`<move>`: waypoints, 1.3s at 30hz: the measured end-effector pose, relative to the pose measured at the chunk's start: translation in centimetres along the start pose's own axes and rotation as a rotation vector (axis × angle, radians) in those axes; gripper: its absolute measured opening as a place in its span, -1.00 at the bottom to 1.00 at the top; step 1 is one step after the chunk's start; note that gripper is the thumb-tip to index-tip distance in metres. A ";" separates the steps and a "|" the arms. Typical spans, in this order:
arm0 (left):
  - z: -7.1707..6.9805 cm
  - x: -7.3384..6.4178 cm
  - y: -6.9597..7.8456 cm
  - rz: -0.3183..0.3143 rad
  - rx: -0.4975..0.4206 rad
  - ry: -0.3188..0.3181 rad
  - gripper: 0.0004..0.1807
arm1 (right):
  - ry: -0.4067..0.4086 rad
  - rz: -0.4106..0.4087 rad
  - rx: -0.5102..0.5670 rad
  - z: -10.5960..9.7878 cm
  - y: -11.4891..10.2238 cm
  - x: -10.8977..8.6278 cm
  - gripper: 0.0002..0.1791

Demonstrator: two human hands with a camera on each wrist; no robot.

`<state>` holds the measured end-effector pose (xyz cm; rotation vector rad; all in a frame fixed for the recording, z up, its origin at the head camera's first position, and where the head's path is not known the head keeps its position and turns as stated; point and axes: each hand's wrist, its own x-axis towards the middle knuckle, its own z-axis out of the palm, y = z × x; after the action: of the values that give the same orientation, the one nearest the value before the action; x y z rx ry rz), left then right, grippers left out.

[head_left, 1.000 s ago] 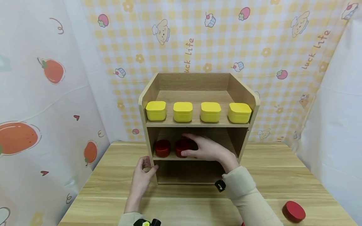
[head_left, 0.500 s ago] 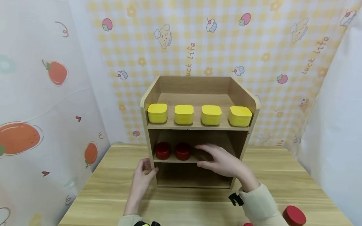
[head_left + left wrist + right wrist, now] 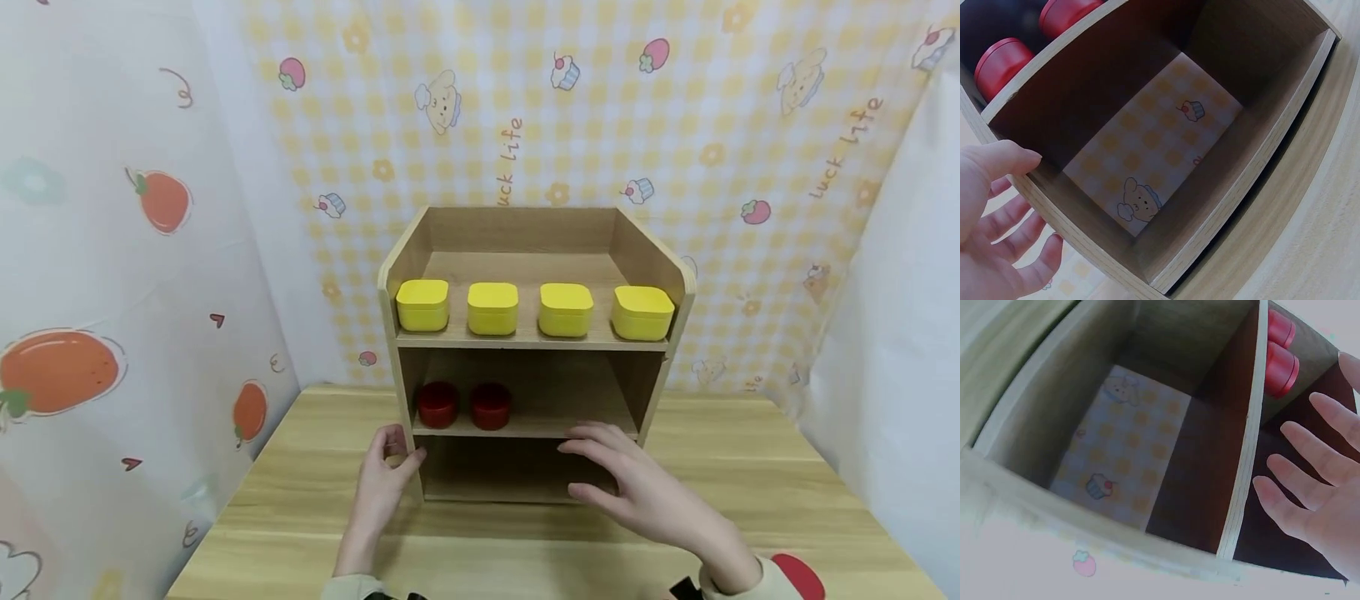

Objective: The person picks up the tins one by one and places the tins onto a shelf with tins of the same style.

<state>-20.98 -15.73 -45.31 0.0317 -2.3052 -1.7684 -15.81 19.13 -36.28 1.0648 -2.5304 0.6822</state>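
A small wooden shelf [image 3: 525,343] stands on the table. My left hand [image 3: 378,482] grips its left side panel, thumb on the front edge and fingers outside, as the left wrist view shows. Two red round boxes [image 3: 438,405] sit side by side at the left of the middle tier; in the right wrist view the nearer red box [image 3: 1281,370] is beyond my fingertips. My right hand [image 3: 637,492] is in front of the shelf's lower right, fingers spread and holding nothing. Several yellow lidded boxes [image 3: 492,309] line the front of the top tier.
On the wooden table [image 3: 315,492], another red round item [image 3: 799,577] lies at the lower right, partly hidden by my right sleeve. Patterned cloth [image 3: 345,167] hangs behind, and white cloth hangs at both sides.
My right hand has withdrawn from the right-hand red box on the middle tier, moving right and toward me. My left hand keeps its grip on the side panel. The view has tilted slightly.
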 end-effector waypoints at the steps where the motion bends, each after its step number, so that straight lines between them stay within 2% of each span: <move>1: 0.0 0.0 0.0 0.006 0.003 0.002 -0.57 | -0.001 -0.004 0.003 -0.1 0.0 -0.3 -0.57; 8: 0.0 -0.1 0.1 0.000 0.015 0.013 -0.57 | -0.017 -0.019 -0.059 -0.6 0.7 -3.3 -0.60; 16: 0.0 0.0 0.2 0.004 0.020 0.029 -0.58 | -0.070 -0.002 -0.068 -0.2 3.1 -7.4 -0.58; 24: 0.1 -0.1 0.1 0.008 0.036 0.029 -0.56 | -0.232 -0.026 0.133 0.6 5.7 -11.4 -0.52; 26: 0.1 -0.1 0.1 0.008 0.035 0.026 -0.56 | -0.278 -0.043 0.213 0.9 6.4 -12.2 -0.50; 31: -0.2 -0.1 0.2 0.004 0.037 0.030 -0.56 | -0.419 -0.027 0.443 1.8 8.2 -14.0 -0.43; 33: -0.3 -0.1 0.3 0.004 0.038 0.035 -0.56 | -0.460 -0.020 0.504 2.4 8.8 -14.6 -0.43; 36: -0.2 0.0 0.4 0.011 0.032 0.027 -0.56 | -0.457 -0.073 0.505 3.1 9.4 -15.3 -0.43; 39: 0.0 0.1 0.5 0.012 0.014 0.011 -0.57 | -0.414 -0.129 0.438 3.6 9.7 -16.0 -0.45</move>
<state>-20.97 -15.57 -44.78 0.0300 -2.3053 -1.7418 -12.45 32.46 -49.56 1.6506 -2.6756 1.1123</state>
